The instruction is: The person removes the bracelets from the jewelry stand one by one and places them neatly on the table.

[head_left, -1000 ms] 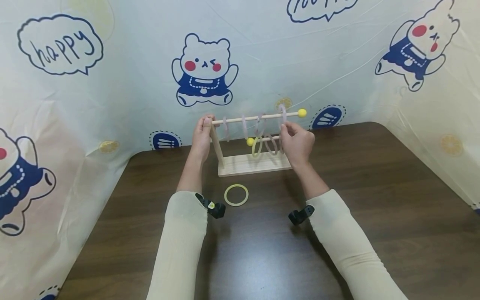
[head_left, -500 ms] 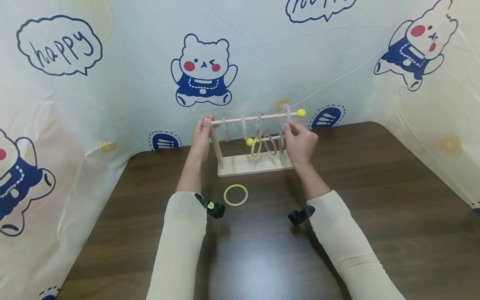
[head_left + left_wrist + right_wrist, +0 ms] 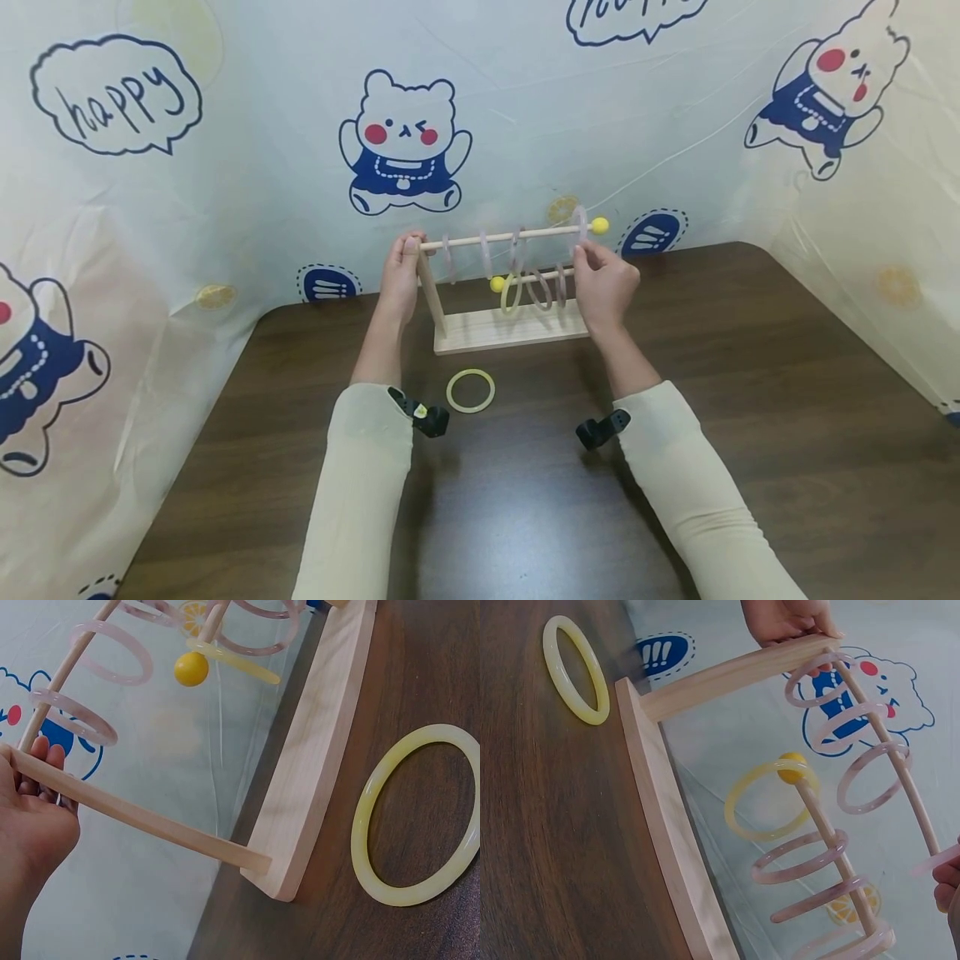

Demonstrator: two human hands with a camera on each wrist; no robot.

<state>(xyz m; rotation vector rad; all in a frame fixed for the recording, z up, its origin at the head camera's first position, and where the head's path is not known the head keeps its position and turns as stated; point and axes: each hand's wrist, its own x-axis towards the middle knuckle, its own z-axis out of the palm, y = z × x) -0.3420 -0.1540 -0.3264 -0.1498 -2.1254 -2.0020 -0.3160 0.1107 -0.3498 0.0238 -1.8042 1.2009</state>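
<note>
A wooden bangle rack (image 3: 510, 331) stands on the table, with an upper and a lower rod, each tipped by a yellow ball. My left hand (image 3: 400, 282) grips the top of its left post, where the upper rod begins. With thumb and fingertips, my right hand (image 3: 606, 287) pinches a pale lilac bangle (image 3: 582, 218) that hangs around the upper rod close to its ball end (image 3: 599, 226). Several more pinkish bangles (image 3: 847, 724) hang along that rod. On the lower rod, a yellow bangle (image 3: 731, 814) hangs near the ball, with mottled pinkish bangles (image 3: 799, 866) behind it.
A separate yellow bangle (image 3: 471, 409) lies flat on the brown table (image 3: 510, 517), in front of the rack. Behind the table's far edge hangs a printed cloth (image 3: 262, 167) with bears and lettering. Small black cameras (image 3: 430, 422) sit on both wrists.
My right hand has slid the lilac bangle rightward along the upper rod, nearer to the yellow ball. The left hand keeps its grip on the post.
</note>
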